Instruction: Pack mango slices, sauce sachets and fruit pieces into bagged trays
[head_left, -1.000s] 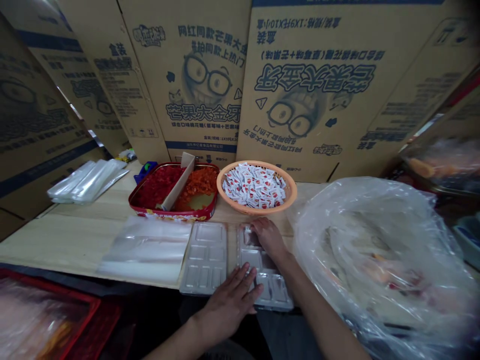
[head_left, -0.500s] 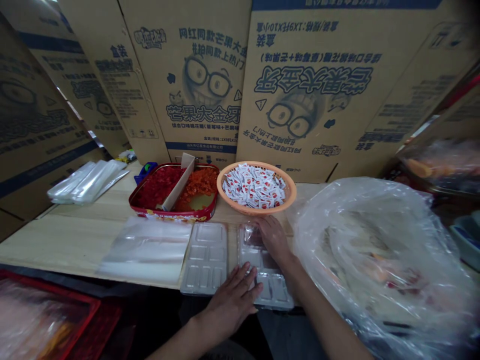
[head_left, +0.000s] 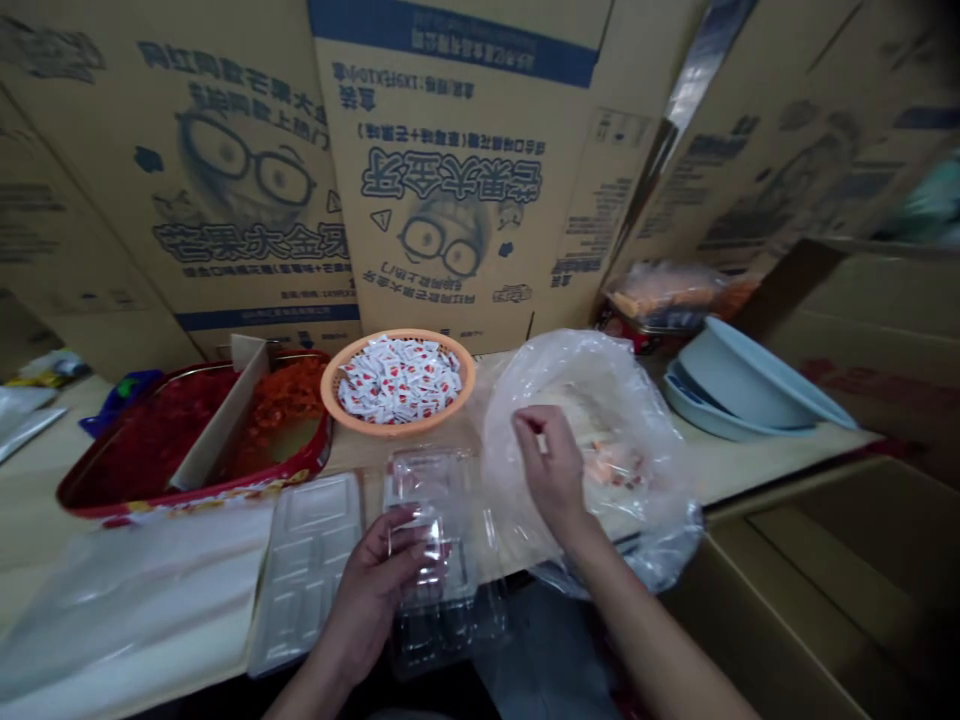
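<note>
My left hand (head_left: 375, 575) grips a clear plastic tray (head_left: 426, 478) with moulded compartments, its fingers showing through the clear plastic. The tray is tilted up at the table's front edge. To the left, a stack of similar clear trays (head_left: 309, 555) lies flat. My right hand (head_left: 553, 470) is over a large clear plastic bag (head_left: 525, 375), with fingers curled and thumb near the index finger; what they hold, if anything, is hidden. Orange and reddish pieces (head_left: 615, 462) show in the bag. Behind the held tray stands an orange basket (head_left: 397, 428) full of small white-and-red packets (head_left: 401, 378).
At left, a red tin (head_left: 322, 440) with a cardboard divider (head_left: 225, 420) holds red and orange bits. Flat clear plastic bags (head_left: 142, 590) lie before it. Light blue basins (head_left: 765, 375) stand at right. Cardboard boxes (head_left: 450, 120) wall the back; an open carton (head_left: 795, 570) stands lower right.
The view has turned to the right. My left hand has taken hold of the clear tray and tilted it up. My right hand has left the tray and moved right, over the plastic bag.
</note>
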